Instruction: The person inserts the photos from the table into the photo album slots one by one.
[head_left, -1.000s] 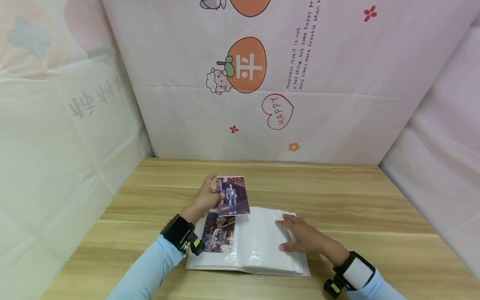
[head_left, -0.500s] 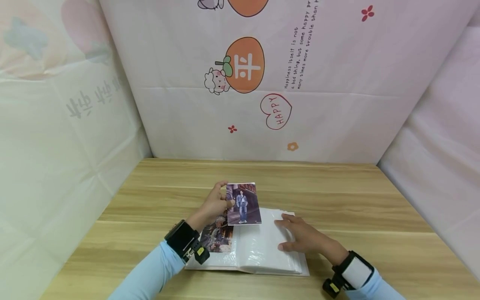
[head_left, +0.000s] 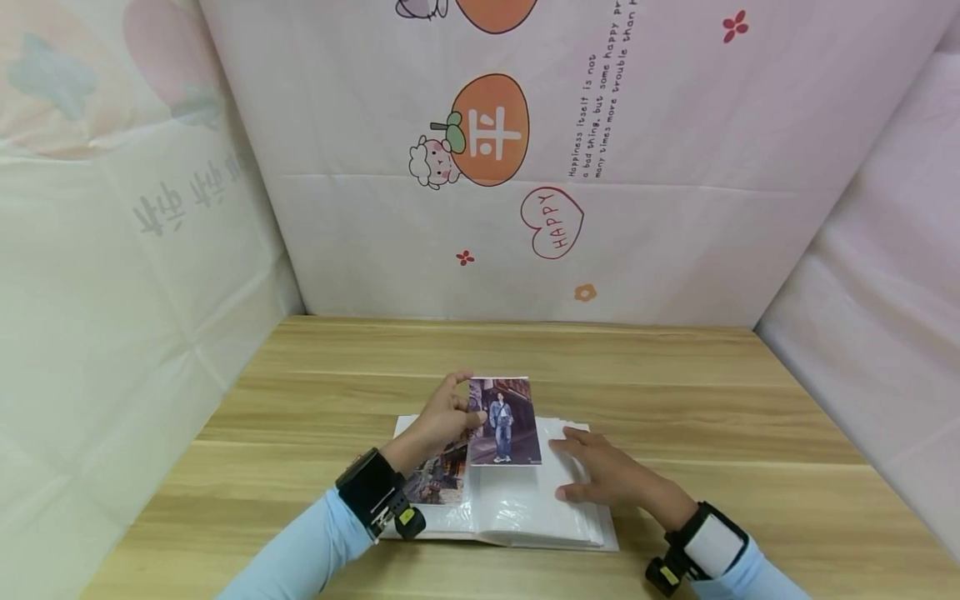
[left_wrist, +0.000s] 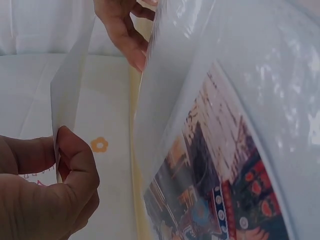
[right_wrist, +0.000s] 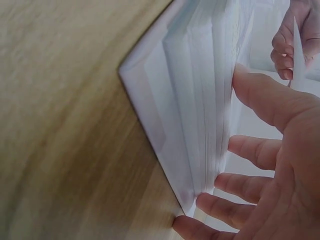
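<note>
My left hand (head_left: 441, 423) pinches a photo print (head_left: 513, 427) by its left edge, thumb in front. The print shows a standing figure in blue denim and is held tilted above an open photo album (head_left: 517, 504). In the left wrist view the print (left_wrist: 70, 90) appears almost edge-on, thumb and fingers on either side. A second photo (head_left: 438, 481) lies under the clear sleeve of the left page, partly covered by my left hand. On the album's right page sits an empty glossy sleeve. My right hand (head_left: 615, 473) rests along that page's outer edge, fingers spread; the right wrist view shows fingertips against the page stack (right_wrist: 205, 100).
The album lies on a wood-grain table (head_left: 360, 367). Behind stands a white cloth backdrop (head_left: 675, 208) with printed fruit, a heart and lettering, and similar cloth hangs at both sides. Each wrist wears a strapped device, such as the left one (head_left: 371, 483).
My left hand has moved the photo print rightward and slightly toward me, from over the left page to over the fold and right page. The right hand stays in place.
</note>
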